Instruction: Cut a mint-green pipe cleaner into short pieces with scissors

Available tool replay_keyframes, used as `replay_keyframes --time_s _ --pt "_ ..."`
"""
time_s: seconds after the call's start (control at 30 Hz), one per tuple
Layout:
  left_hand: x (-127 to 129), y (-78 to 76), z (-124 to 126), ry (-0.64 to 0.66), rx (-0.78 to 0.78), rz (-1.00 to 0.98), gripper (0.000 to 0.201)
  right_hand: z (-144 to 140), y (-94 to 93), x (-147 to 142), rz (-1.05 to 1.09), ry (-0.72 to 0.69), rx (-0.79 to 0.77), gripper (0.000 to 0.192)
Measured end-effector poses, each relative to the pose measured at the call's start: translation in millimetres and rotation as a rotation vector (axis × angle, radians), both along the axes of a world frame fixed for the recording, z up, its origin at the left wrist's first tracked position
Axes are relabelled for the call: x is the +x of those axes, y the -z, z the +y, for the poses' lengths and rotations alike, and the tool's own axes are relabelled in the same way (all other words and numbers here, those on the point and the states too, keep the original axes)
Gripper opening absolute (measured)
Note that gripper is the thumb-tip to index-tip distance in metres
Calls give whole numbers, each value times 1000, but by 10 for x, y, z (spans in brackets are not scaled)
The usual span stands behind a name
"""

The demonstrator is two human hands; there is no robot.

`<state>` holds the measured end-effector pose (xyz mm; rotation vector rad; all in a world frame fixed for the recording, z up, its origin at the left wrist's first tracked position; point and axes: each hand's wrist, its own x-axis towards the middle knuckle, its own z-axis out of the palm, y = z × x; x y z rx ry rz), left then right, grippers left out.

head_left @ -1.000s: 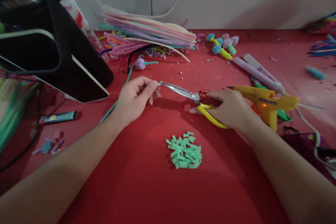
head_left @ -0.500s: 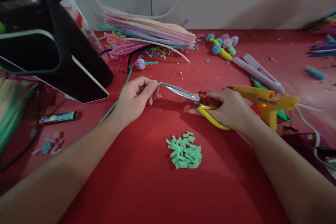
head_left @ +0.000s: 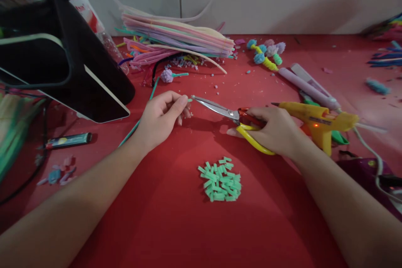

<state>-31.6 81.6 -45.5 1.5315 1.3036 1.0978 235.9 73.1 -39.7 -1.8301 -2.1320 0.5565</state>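
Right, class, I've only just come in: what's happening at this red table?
A person is snipping a green pipe cleaner into short bits. The left hand pinches its end in a fingertip grip, while the right hand holds yellow-handled scissors with the blade tips at that end. A small heap of green cut pieces lies on the red table in front. A yellow glue gun rests just beyond the right hand, and a bundle of pastel pipe cleaners sits at the back.
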Motion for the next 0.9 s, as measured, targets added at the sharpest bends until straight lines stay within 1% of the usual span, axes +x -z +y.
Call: replay_keyframes --time_s 0.1,0.27,0.4,0.5,0.6,0.77,0.9 --pt "5 -4 -2 2 2 -7 26 1 -13 -6 -3 -6 -22 66" --pt "17 -24 -9 -1 10 4 24 4 -36 -23 -1 -25 -8 67" --pt "14 -24 -9 3 5 13 26 11 -19 -24 -8 -10 -16 68" --pt "9 -12 -5 9 -2 -2 27 24 1 -19 -7 -2 7 68" --pt "8 -4 0 14 0 -12 27 28 9 -8 -6 -10 25 67" --pt "14 -14 -1 15 9 -1 29 5 -7 1 12 -27 -10 62" --pt "16 -18 -6 16 0 10 30 -10 -20 -8 29 -18 -9 63"
